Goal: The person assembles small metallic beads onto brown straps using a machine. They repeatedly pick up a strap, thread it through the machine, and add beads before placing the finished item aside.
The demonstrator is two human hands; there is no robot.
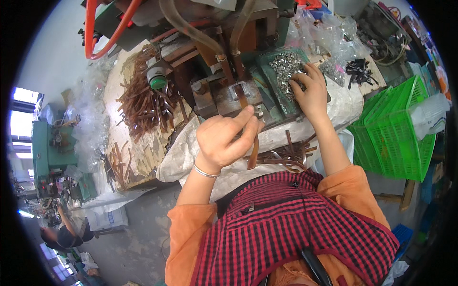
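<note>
My left hand (223, 138) is closed on a brown strap (254, 155), pinched between thumb and fingers. The strap's lower end hangs below the fingers. Its upper part (243, 101) lies in the metal die (237, 90) of a bench press, and the index fingertip is next to the die. To the right, my right hand (312, 93) reaches over a green tray (271, 78) with a heap of small silvery metal pieces (287, 66). Its fingers are spread, with thumb and index fingertips slightly apart at the heap's edge; nothing shows between them.
Piles of brown straps (148, 97) cover the bench at left, by a green button (158, 82). More straps (286, 155) lie on white sheeting in front. Black strips (360, 72) and clear plastic bags (317, 31) are at right, beyond a green crate (391, 128). A person (71, 231) sits far left.
</note>
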